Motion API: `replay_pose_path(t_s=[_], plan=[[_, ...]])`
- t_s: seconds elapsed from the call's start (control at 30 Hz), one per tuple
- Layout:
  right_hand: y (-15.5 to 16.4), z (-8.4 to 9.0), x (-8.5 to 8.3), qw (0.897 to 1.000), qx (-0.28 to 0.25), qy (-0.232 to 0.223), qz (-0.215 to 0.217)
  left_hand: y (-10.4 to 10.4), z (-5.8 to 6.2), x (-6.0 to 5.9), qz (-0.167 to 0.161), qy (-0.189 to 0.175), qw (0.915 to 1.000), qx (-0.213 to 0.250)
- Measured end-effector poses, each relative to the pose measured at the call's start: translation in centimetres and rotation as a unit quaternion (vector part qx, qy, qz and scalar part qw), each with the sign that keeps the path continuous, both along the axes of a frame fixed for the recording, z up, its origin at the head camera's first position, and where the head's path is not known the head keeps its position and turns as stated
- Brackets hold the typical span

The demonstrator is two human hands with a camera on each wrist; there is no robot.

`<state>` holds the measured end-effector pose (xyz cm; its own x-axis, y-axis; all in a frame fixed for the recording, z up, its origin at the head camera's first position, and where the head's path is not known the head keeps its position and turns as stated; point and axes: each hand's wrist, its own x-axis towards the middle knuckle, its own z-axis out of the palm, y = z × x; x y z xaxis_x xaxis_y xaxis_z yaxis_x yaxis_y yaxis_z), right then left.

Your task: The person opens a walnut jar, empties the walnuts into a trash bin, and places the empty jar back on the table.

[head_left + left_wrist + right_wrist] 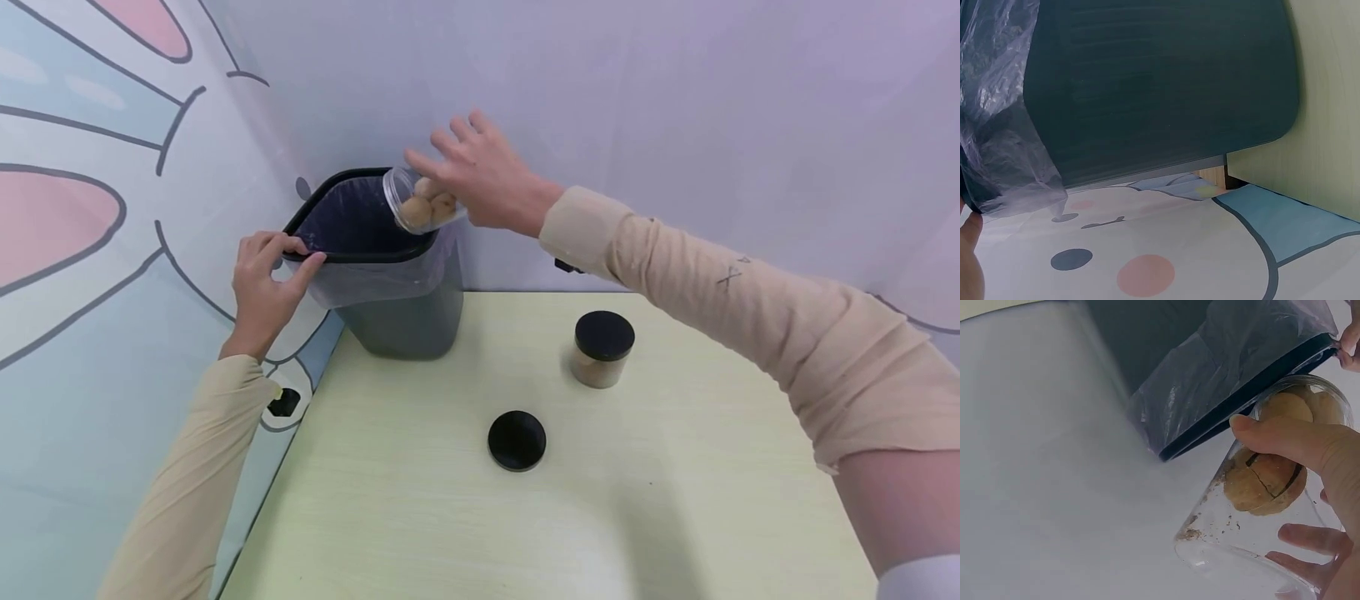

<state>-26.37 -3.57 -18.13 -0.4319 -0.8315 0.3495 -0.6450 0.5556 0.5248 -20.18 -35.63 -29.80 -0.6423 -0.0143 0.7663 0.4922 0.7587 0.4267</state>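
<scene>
My right hand (489,177) grips a clear plastic jar (1210,547), tipped on its side with its uncapped mouth over the trash bin (408,321). Several round brown, walnut-like pieces (1266,484) lie inside toward the mouth, one with a dark crack. Crumbs cling to the jar wall near its bottom. On the near left corner of the bin, my left hand (264,287) pinches the black rim (375,257) between thumb and fingers. A translucent liner (375,287) folds down over the bin's outside.
A black round lid (517,442) lies flat on the pale yellow table (405,517). Behind it to the right stands another clear jar (598,371) with a black lid on. A white wall backs the table, and a cartoon-printed wall (90,442) runs along the left.
</scene>
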Motion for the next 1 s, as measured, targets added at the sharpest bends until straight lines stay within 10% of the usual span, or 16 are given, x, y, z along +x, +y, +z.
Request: replay_pose_path(t_s=[1.0], plan=[[-0.54,0.28,0.24,0.998,0.018,0.06,0.01,0.18,-0.08,0.24,-0.004,0.011,0.9999,0.008]])
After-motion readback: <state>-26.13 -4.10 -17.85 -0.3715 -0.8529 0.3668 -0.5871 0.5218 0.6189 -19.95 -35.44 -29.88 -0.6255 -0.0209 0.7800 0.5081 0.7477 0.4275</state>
